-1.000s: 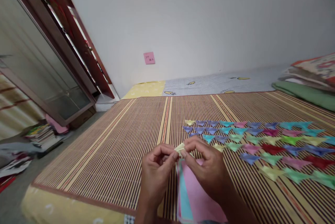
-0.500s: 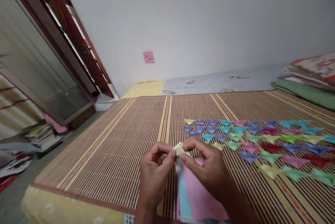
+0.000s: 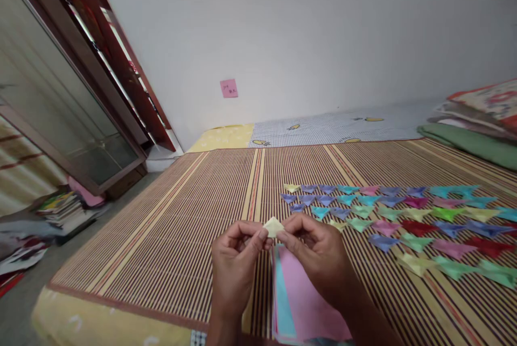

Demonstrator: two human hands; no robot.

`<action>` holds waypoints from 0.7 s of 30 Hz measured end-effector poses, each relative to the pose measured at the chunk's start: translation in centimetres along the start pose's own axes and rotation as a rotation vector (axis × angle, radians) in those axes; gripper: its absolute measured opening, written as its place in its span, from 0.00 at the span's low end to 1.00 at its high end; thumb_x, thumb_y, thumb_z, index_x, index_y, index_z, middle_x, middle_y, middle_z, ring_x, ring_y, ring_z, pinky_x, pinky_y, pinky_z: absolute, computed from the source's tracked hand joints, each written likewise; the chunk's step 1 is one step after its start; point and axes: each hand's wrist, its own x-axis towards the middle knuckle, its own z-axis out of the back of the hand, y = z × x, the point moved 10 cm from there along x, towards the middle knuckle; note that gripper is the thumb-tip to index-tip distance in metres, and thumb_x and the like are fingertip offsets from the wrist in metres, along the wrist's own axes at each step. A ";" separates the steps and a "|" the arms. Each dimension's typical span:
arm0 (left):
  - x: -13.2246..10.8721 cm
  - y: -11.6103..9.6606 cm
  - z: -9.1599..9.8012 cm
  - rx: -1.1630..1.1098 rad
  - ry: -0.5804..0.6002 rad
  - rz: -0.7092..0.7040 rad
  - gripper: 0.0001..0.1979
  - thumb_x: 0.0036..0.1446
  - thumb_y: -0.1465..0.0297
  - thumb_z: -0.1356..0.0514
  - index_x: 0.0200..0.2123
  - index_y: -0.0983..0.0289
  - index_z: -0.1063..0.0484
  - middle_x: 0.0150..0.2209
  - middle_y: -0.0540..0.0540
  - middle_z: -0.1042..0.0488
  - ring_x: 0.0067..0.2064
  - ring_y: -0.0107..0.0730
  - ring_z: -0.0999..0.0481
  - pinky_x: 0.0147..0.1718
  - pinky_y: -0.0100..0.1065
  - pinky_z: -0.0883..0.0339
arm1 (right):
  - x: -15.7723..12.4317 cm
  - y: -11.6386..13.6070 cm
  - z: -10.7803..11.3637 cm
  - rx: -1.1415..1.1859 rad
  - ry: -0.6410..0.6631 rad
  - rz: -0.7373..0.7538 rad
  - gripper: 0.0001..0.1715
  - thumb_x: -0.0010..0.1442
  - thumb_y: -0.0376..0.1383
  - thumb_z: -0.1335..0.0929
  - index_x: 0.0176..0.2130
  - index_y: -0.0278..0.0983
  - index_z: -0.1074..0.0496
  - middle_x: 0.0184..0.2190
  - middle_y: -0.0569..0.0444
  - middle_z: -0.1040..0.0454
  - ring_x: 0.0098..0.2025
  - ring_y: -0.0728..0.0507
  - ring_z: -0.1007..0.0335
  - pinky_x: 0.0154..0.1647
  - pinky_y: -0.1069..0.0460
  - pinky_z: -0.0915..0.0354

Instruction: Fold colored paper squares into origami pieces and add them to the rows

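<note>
A small folded piece of pale yellow paper (image 3: 273, 227) is held up between my two hands, its top coming to a point. My left hand (image 3: 238, 260) pinches its left corner with thumb and forefinger. On the other side, my right hand (image 3: 317, 251) pinches the right corner the same way. Just below lies a stack of coloured paper sheets (image 3: 309, 303), pink on top with light blue showing at the left, partly covered by my right hand and wrist. To the right, several folded paper pieces (image 3: 416, 228) in many colours lie in rows.
A striped bamboo mat (image 3: 161, 227) covers the bed. Folded bedding (image 3: 476, 144) is piled at the far right. A pink note (image 3: 229, 88) sticks to the wall behind. At the left, books (image 3: 62, 208) are stacked near a glass-fronted cabinet (image 3: 81, 92).
The yellow paper has turned from a slanted, partly opened shape to a flat, pointed one facing me. Both hands keep their pinch, the left having shifted slightly left.
</note>
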 end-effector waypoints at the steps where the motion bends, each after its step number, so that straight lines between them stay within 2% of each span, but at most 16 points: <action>1: -0.1 0.0 0.1 0.009 -0.003 -0.003 0.07 0.54 0.71 0.29 0.26 0.64 0.21 0.26 0.51 0.22 0.30 0.29 0.24 0.33 0.28 0.29 | 0.0 0.1 0.0 0.003 -0.011 0.003 0.11 0.64 0.35 0.29 0.28 0.38 0.27 0.26 0.57 0.26 0.30 0.47 0.30 0.32 0.52 0.36; 11: -0.1 -0.4 0.1 0.060 -0.042 -0.031 0.07 0.53 0.71 0.29 0.25 0.64 0.22 0.27 0.51 0.23 0.31 0.31 0.24 0.33 0.30 0.28 | -0.2 -0.3 0.3 -0.002 -0.101 0.005 0.11 0.62 0.36 0.29 0.29 0.39 0.32 0.28 0.57 0.30 0.31 0.46 0.33 0.32 0.51 0.36; 18: -0.3 -0.4 0.5 0.091 -0.073 -0.041 0.07 0.53 0.71 0.29 0.26 0.63 0.22 0.27 0.50 0.22 0.29 0.29 0.25 0.30 0.28 0.29 | -0.4 -1.2 0.2 0.015 -0.096 -0.027 0.08 0.62 0.35 0.29 0.32 0.39 0.33 0.28 0.58 0.31 0.31 0.46 0.32 0.32 0.50 0.35; 21: -0.3 -0.5 0.5 0.100 -0.089 -0.041 0.07 0.52 0.71 0.29 0.26 0.64 0.22 0.27 0.50 0.22 0.28 0.29 0.24 0.29 0.27 0.29 | -0.5 -1.3 0.1 0.040 -0.086 -0.045 0.06 0.61 0.35 0.29 0.37 0.39 0.31 0.30 0.58 0.28 0.33 0.46 0.30 0.34 0.50 0.33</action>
